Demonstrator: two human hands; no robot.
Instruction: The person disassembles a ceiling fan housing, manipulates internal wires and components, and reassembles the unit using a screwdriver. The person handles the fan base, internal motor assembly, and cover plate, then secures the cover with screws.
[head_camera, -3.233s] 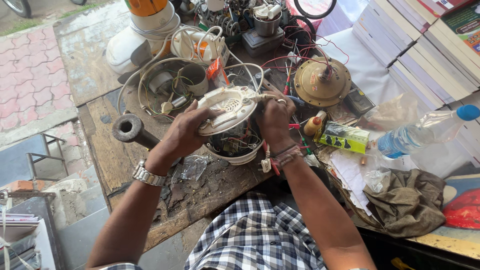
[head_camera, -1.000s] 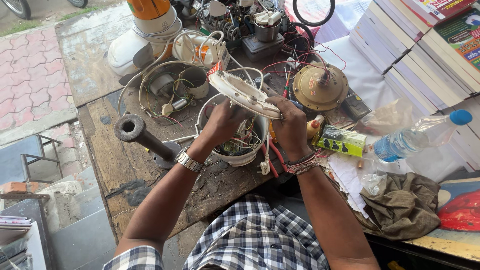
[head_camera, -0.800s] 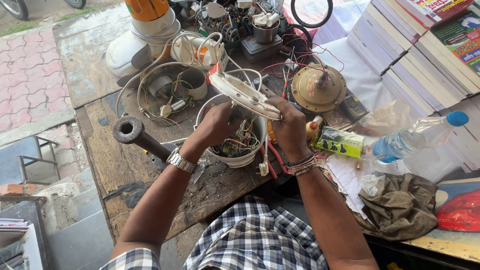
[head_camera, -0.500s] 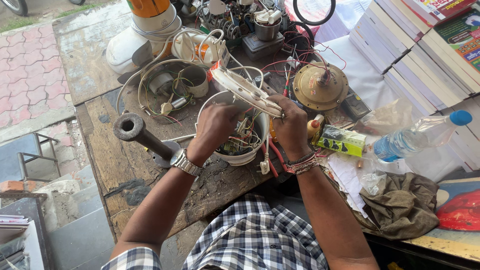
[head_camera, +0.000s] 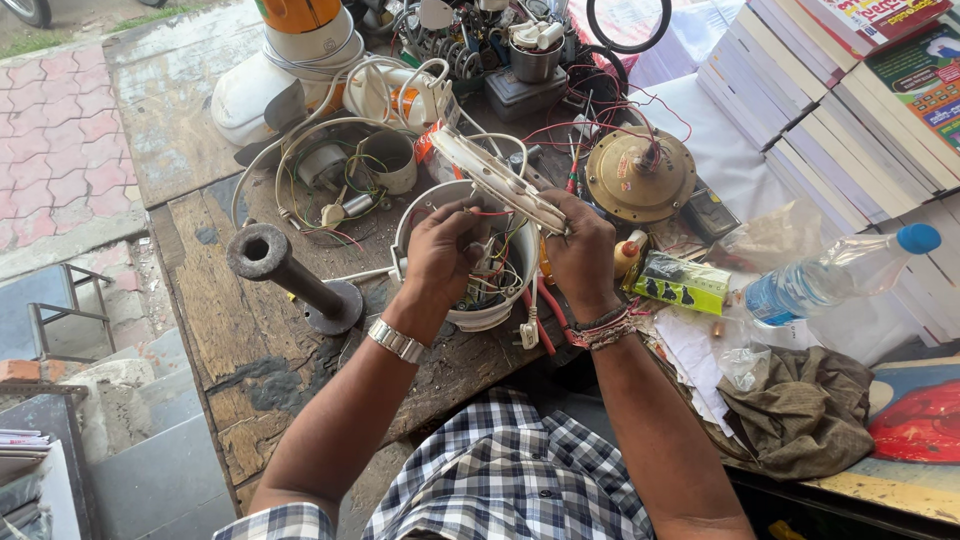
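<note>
So the flat white cover plate (head_camera: 497, 180) is now tipped up on edge over the round white appliance housing (head_camera: 470, 262) in the middle of the frame, where a few seconds ago it was lying almost flat across the opening. Over the last second not much has moved, just a slightly steeper tilt. The coloured wires (head_camera: 487, 262) inside are exposed now, so the inside of the housing looks open for access, going by how it sits.

The right hand (head_camera: 583, 255) is closed on the lower right end of the plate, pinched between thumb and fingers. The left hand (head_camera: 440, 255) is curled over the near rim of the housing, fingertips dipped toward the wires; whether a wire is actually gripped can't be told.

The table (head_camera: 225, 330) is rough worn wood with peeling dark paint, seriously cluttered. A dark metal pipe on a base (head_camera: 290, 280) is lying at centre left, a brass-coloured round motor part (head_camera: 640, 175) is seen at upper right, a plastic water bottle (head_camera: 830, 282) and a crumpled brown rag (head_camera: 800, 410) at right. Stacks of books (head_camera: 850, 110) are piled in the upper right corner. Brick paving (head_camera: 55, 150) is visible at the left edge, so it's an open street-side spot.
</note>
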